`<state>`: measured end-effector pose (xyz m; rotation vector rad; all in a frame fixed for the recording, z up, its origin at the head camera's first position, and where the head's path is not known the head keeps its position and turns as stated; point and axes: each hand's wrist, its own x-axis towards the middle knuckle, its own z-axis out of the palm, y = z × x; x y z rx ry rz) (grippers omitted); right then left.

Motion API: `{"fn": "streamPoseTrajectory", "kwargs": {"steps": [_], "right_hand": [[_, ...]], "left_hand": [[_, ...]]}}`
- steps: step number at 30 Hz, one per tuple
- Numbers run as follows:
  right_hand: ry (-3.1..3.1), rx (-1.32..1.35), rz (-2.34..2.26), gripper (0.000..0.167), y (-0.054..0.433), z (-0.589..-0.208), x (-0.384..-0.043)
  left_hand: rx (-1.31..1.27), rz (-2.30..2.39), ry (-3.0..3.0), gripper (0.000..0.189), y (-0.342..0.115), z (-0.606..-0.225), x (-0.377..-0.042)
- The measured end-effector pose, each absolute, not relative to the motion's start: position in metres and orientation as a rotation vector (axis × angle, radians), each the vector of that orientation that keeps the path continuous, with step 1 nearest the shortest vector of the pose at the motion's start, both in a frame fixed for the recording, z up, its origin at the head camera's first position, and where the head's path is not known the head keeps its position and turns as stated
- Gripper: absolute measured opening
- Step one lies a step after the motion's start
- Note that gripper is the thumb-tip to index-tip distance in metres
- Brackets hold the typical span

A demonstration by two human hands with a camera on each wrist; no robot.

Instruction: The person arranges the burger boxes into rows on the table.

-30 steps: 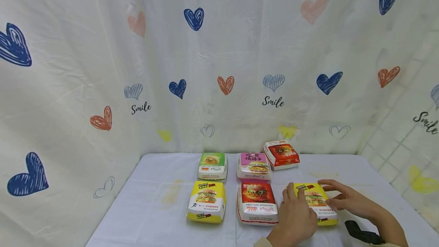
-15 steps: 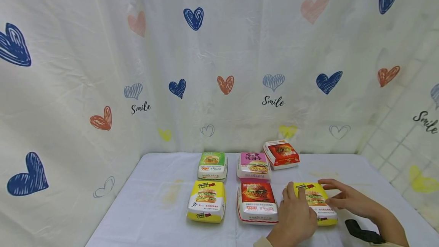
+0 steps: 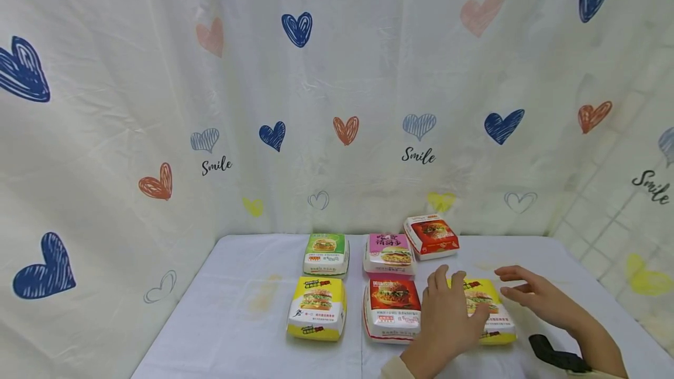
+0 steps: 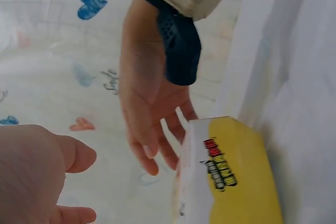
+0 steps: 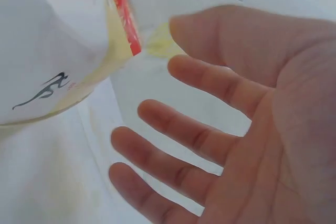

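A yellow and white burger box (image 3: 492, 323) sits on the table at the front right, between my two hands. My left hand (image 3: 450, 314) hovers by its left side with loosely bent fingers, covering part of the box in the head view. On the other side, my right hand (image 3: 542, 297) has its fingers spread, apart from the box. The right wrist view shows a gap between my right hand (image 5: 236, 129) and the box (image 5: 47, 61). In the left wrist view, the thumb side of my left hand (image 4: 31, 177) faces the yellow box end (image 4: 236, 177). Neither hand holds anything.
Left of the hands lie a red burger box (image 3: 392, 309) and another yellow one (image 3: 317, 309). Behind stand a green box (image 3: 326, 255), a pink box (image 3: 389, 255) and a tilted red box (image 3: 433, 237). A heart-printed curtain (image 3: 337, 75) hangs behind the table (image 3: 231, 309).
Both hands have come off the right yellow burger box. My left hand has lifted and shifted slightly left; the right fingers have risen away. The boxes stay where they were.
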<state>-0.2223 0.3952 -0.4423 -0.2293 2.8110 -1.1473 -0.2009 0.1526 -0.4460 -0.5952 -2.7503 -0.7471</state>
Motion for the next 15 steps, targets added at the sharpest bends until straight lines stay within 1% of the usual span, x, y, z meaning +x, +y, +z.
{"fn": "streamPoseTrajectory", "kwargs": {"steps": [2, 8, 15], "right_hand": [[2.875, -0.219, -1.124, 0.051, 0.393, -0.439, -0.221], [3.054, -0.301, -1.038, 0.038, 0.374, -0.42, -0.216], [3.19, -0.428, -1.068, 0.028, 0.343, -0.39, -0.202]], "left_hand": [[-0.606, -0.864, -2.685, 0.049, 0.144, -0.436, -0.204], [-0.574, -1.374, -2.503, 0.03, 0.12, -0.414, -0.22], [-0.489, -1.346, -2.443, 0.019, 0.101, -0.392, -0.266]]}}
